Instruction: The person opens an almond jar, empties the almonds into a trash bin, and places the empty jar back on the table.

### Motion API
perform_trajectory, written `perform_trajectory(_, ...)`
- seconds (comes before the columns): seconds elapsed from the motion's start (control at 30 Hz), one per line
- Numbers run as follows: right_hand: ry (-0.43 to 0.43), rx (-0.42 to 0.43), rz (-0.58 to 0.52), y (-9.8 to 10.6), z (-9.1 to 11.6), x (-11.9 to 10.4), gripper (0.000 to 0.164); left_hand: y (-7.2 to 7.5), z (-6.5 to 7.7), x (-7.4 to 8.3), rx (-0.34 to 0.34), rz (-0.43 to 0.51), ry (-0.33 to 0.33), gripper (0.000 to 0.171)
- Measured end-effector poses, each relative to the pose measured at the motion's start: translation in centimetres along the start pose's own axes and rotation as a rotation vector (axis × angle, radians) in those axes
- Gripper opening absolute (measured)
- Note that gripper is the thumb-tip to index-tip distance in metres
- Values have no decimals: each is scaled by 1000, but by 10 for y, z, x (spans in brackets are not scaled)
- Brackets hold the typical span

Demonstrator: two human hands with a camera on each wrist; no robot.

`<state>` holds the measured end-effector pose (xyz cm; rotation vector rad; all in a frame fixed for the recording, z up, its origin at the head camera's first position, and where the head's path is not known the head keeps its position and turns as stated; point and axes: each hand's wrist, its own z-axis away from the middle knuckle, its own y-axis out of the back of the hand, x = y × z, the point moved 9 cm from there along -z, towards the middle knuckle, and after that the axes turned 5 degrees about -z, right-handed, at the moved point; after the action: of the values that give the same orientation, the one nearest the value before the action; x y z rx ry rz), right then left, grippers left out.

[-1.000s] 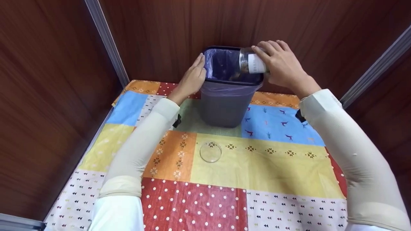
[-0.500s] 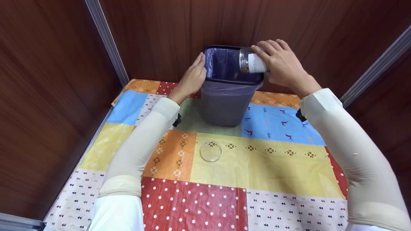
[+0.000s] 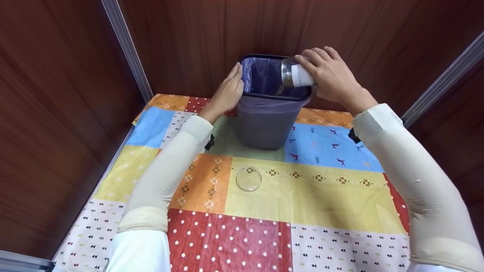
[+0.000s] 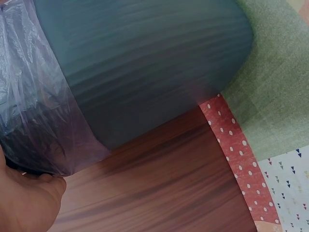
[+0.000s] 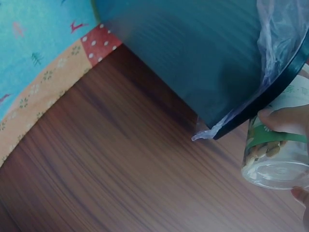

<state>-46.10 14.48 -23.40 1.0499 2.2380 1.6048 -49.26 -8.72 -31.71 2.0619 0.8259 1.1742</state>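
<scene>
My right hand (image 3: 332, 75) grips a clear jar (image 3: 302, 75) with a white and green label, tilted on its side with its mouth over the trash bin (image 3: 270, 124). Small brown nut-like pieces (image 5: 263, 151) show through the jar's wall in the right wrist view. Below the mouth, a brownish streak (image 3: 280, 90) drops into the bin. A purple plastic bag (image 3: 261, 105) lines the bin and folds over its dark rim. My left hand (image 3: 228, 90) rests against the bin's left rim with its fingers straight. A clear round lid-like disc (image 3: 248, 179) lies on the tablecloth.
The bin stands at the back of a table covered by a patchwork-print cloth (image 3: 317, 200). Brown wood-grain panels (image 3: 181, 45) rise behind and on both sides, with metal strips (image 3: 126, 49) at the corners.
Brown pieces seen at the jar's mouth earlier have thinned out, and a streak falls beneath it now. Both hands, the bin and the disc keep their places.
</scene>
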Motion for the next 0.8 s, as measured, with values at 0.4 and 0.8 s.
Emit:
perform_trajectory(0.4, 27, 39, 7, 1, 2, 1, 95, -1, -2, 3, -3, -6, -1, 53)
perform_trajectory(0.8, 34, 42, 18, 2, 2, 0, 93, -1, -4, 3, 8, -10, -7, 52)
